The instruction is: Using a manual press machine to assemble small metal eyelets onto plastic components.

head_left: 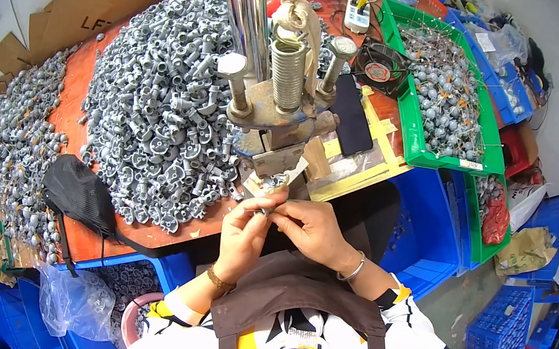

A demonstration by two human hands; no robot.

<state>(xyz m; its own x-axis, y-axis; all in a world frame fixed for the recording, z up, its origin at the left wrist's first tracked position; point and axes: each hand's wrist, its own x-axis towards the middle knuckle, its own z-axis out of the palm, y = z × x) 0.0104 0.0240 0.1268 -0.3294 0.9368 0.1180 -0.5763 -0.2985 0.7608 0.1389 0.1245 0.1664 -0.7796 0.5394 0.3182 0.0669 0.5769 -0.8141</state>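
Observation:
In front of a metal hand press (286, 77), my left hand (242, 236) and my right hand (315, 230) meet at the fingertips. Both pinch a small grey plastic part (265, 211), mostly covered by the fingers. Just beyond them is the press's metal work spot (274, 177), with a little light-coloured piece there that I cannot make out. A large heap of grey plastic fittings (159, 104) rises on the red tabletop to the left of the press.
A black pouch (79, 194) lies at the table's near left, beside more grey parts with orange bits (25, 141). Right of the press are a dark phone (354, 117), a small fan (381, 65) and a green tray (410, 133) of wired grey parts. Blue bins (431, 235) stand below.

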